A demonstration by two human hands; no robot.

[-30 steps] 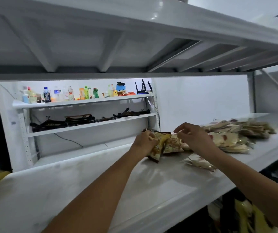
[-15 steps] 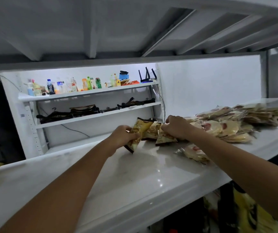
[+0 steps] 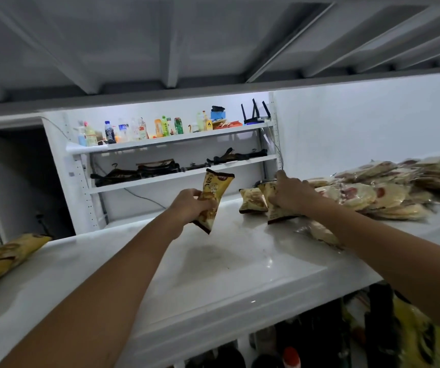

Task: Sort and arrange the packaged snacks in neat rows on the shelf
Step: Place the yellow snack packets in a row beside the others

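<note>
Above the bare middle of the white shelf, the left hand holds a yellow packet clear of the surface. Its fingers and thumb are curled round the lower half, so the top end sticks up and tilts right. Lifted like this, it seems bound for a place of its own, perhaps beside the yellow bags lying at the shelf's left end. Those look alike in colour, though the print is too blurred to confirm a match.

To the right, the right hand sits over a second packet of the same kind, which stands on its edge on the shelf. The fingers are wrapped over its top, a grip that probably steadies it or readies it for lifting. A third packet lies just beside it on the left, touching or nearly so.

Behind the right wrist, a heap of clear-wrapped snacks sprawls along the shelf to the right edge. One loose clear pack lies nearer the front, partly under the forearm. Sorting looks early: the yellow kind appears to be getting separated from the mixed heap, and no neat row shows yet.
</note>
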